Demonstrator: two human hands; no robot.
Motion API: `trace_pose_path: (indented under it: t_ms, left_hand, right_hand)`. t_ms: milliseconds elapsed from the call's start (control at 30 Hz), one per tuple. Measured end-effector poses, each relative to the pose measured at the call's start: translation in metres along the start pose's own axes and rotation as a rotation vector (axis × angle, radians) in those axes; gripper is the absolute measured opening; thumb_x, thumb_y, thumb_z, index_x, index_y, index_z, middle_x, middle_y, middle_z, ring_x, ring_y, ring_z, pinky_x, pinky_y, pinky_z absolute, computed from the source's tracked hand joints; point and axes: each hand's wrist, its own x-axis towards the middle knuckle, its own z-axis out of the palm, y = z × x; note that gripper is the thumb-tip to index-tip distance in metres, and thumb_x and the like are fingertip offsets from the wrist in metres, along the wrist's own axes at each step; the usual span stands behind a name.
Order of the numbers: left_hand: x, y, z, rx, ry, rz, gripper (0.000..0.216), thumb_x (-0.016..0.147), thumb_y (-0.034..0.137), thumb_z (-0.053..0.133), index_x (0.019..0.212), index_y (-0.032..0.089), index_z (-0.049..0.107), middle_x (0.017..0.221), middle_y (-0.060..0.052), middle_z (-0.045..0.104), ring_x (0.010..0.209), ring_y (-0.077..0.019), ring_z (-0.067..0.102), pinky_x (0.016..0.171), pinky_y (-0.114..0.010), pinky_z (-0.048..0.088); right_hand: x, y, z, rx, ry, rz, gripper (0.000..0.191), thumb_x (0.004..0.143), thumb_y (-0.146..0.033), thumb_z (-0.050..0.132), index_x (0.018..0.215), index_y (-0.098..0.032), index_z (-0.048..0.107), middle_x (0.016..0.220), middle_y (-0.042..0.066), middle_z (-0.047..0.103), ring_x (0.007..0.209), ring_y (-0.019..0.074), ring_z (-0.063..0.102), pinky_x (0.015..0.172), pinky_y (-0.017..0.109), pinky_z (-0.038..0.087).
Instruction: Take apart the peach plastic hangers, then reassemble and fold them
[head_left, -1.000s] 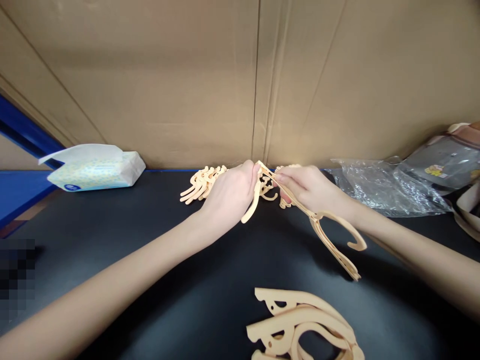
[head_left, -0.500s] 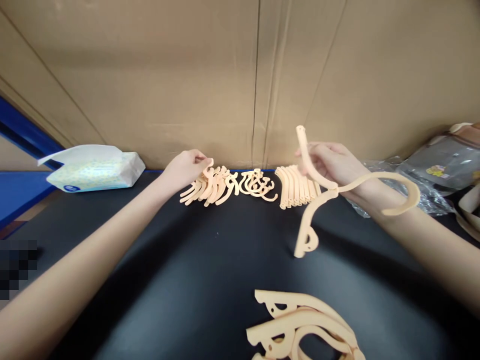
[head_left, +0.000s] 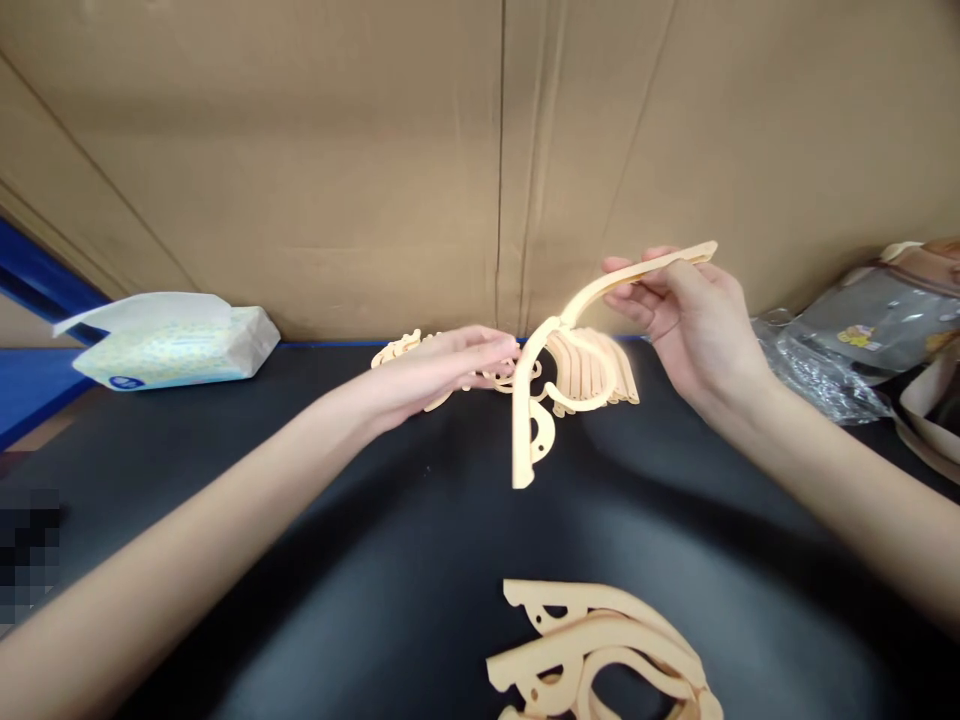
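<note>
Above the smooth black tabletop (head_left: 427,560), well clear of its surface, hangs a pale-peach folding clothes hanger (head_left: 525,390) with two curved arms meeting at a central joint. The right hand (head_left: 705,330) has its thumb and fingers closed on the upper arm near the free end, which pokes out past the thumb. The other arm slopes down to a squared tip, with a small half-round loop on its inner side, and the curved hook (head_left: 581,406) curls under the joint.

Just left of the hanger, the left hand (head_left: 442,370) reaches towards it, fingers nearly straight and held together; whether they touch the hanger or grasp anything cannot be told.

Behind the hanger stands a row of slim peach arm pieces (head_left: 624,368), packed side by side. A tangle of loose peach hooks (head_left: 506,385) lies behind and slightly left of the hanger, partly covered by the left hand, and farther left is a heap of curved peach pieces (head_left: 397,348). Nearer the viewer than the hanger, several folded peach hangers (head_left: 577,635) overlap, cut off by the lower edge.

Well left of the hanger sits a white-and-pale-blue tissue pack (head_left: 172,345); well right, a crumpled clear plastic bag (head_left: 832,385). Brown cardboard (head_left: 300,150) rises behind the hanger.
</note>
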Motion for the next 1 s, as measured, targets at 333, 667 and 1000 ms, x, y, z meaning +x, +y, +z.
trace_pose_path:
  t_ms: [333,667,1000]
  left_hand:
    - [0.003,-0.007,0.026,-0.364,0.117,0.035,0.008,0.086,0.023,0.066,0.087,0.016,0.063,0.121,-0.007,0.067,0.101,-0.0187,0.069,0.077,-0.022,0.057]
    - [0.008,-0.014,0.028,-0.465,0.206,-0.171,0.031,0.086,0.009,0.051,0.116,0.015,0.058,0.127,-0.009,0.064,0.082,-0.01,0.07,0.054,-0.012,0.05]
    - [0.0,-0.011,0.031,-0.347,-0.052,-0.191,0.038,0.074,0.011,0.049,0.11,0.02,0.06,0.101,-0.003,0.054,0.054,-0.0045,0.044,0.033,-0.012,0.033]
  right_hand:
    - [0.009,0.012,-0.009,-0.136,-0.168,-0.048,0.016,0.072,-0.013,0.069,0.079,-0.021,0.057,0.104,0.006,0.074,0.097,0.0206,0.069,0.096,0.04,0.053]
    - [0.011,0.033,-0.009,-0.509,-0.484,-0.099,0.032,0.076,-0.025,0.07,0.107,-0.02,0.063,0.115,0.008,0.068,0.096,0.0217,0.067,0.09,0.044,0.053]
    - [-0.021,0.027,0.006,-1.338,-0.529,-0.523,0.027,0.093,-0.015,0.042,0.113,-0.013,0.061,0.103,0.015,0.067,0.081,0.0259,0.065,0.062,0.032,0.042]
